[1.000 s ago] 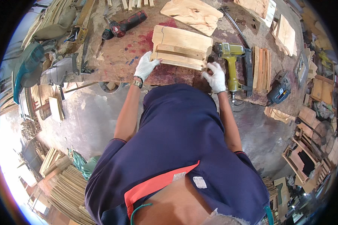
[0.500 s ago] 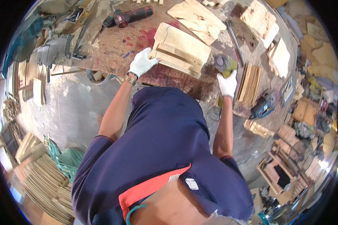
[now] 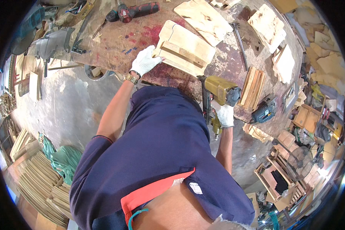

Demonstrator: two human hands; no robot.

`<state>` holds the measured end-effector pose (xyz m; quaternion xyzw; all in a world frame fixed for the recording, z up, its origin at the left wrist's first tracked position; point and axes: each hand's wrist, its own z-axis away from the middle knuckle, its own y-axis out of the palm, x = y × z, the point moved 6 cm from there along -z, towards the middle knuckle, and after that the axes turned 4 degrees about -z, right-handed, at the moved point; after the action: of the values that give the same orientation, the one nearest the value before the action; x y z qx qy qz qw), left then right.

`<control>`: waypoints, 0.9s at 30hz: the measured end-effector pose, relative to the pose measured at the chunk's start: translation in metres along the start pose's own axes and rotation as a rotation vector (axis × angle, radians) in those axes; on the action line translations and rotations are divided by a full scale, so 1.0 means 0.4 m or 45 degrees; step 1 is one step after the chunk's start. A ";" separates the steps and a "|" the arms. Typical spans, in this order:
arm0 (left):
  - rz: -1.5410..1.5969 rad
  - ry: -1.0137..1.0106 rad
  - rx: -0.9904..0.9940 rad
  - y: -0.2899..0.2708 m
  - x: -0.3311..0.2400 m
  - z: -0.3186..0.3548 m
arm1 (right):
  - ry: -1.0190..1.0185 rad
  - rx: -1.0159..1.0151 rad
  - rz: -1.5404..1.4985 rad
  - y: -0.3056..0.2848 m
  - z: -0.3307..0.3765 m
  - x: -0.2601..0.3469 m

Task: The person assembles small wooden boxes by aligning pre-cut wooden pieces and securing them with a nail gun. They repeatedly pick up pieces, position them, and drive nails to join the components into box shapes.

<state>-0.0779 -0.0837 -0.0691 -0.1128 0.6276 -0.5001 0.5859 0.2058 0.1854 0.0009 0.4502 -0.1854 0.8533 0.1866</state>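
The workbench (image 3: 115,46) carries a wooden panel (image 3: 186,50) near its front edge. The left hand (image 3: 145,60) (white-gloved) lies on the panel's left end, fingers pressed together. Off the front edge, the right hand (image 3: 225,115) wraps a yellow nail gun (image 3: 220,92).

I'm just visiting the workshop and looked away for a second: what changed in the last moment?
The right hand left the wooden piece, took hold of the yellow nail gun and has drawn it to the near edge of the workbench. The left hand stays pressed on the wooden piece, which has not shifted on the bench.
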 end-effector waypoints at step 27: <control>0.100 -0.140 0.188 -0.015 -0.020 0.023 | -0.119 0.228 0.180 0.113 -0.042 0.086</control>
<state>-0.0705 -0.0850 -0.0579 -0.0719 0.5600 -0.5146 0.6453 0.1540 0.1598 0.0140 0.4902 -0.1481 0.8556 0.0762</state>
